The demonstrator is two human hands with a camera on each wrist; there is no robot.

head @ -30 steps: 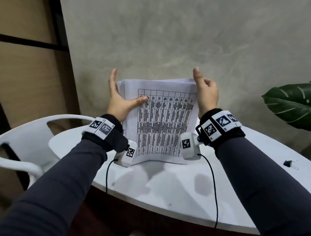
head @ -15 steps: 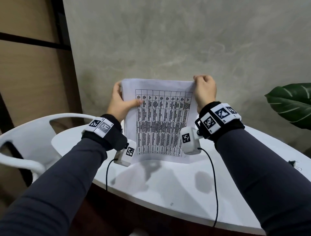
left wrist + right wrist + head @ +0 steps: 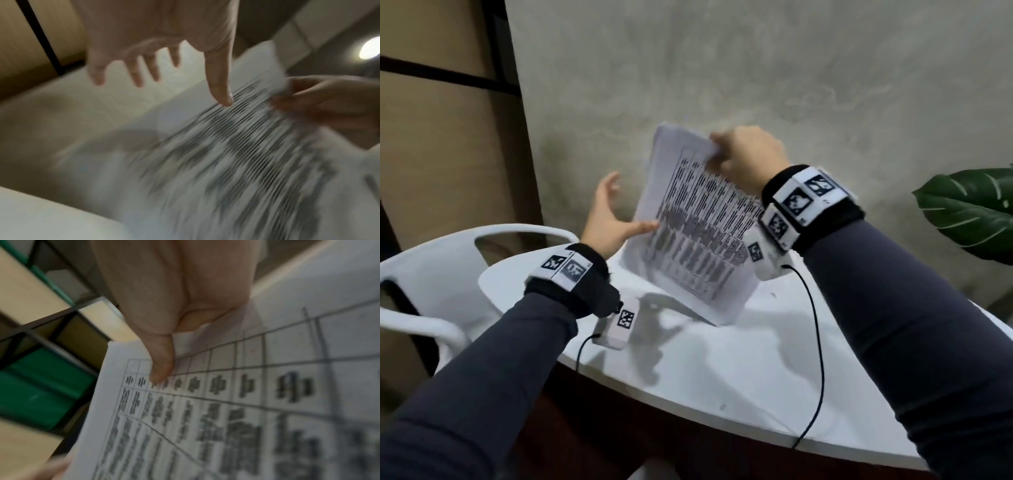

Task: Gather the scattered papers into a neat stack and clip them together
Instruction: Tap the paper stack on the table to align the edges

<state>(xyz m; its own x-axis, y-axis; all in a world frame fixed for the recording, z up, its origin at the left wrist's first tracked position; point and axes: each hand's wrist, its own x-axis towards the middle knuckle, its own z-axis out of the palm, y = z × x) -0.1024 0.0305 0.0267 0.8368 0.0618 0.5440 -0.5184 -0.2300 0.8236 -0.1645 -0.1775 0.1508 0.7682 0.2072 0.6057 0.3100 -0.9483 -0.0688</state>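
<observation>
A stack of white papers (image 3: 695,233) with a printed table on the top sheet stands tilted on the round white table (image 3: 722,363), its lower corner touching the tabletop. My right hand (image 3: 743,154) pinches the stack's top edge; in the right wrist view the thumb (image 3: 162,365) presses on the printed table of the papers (image 3: 246,402). My left hand (image 3: 613,212) is spread to the left of the stack, fingers apart in the air, with only the thumb tip (image 3: 223,95) touching the blurred papers (image 3: 236,154). No clip is in view.
A white plastic chair (image 3: 431,274) stands at the table's left side. Large green plant leaves (image 3: 969,212) reach in at the right. A grey wall rises just behind the table. Cables hang from both wrist cameras over the table's front edge.
The left hand has let go of the stack's left edge and opened. The right hand has swung the stack counter-clockwise onto its lower corner. The view has shifted and the clip left the frame.
</observation>
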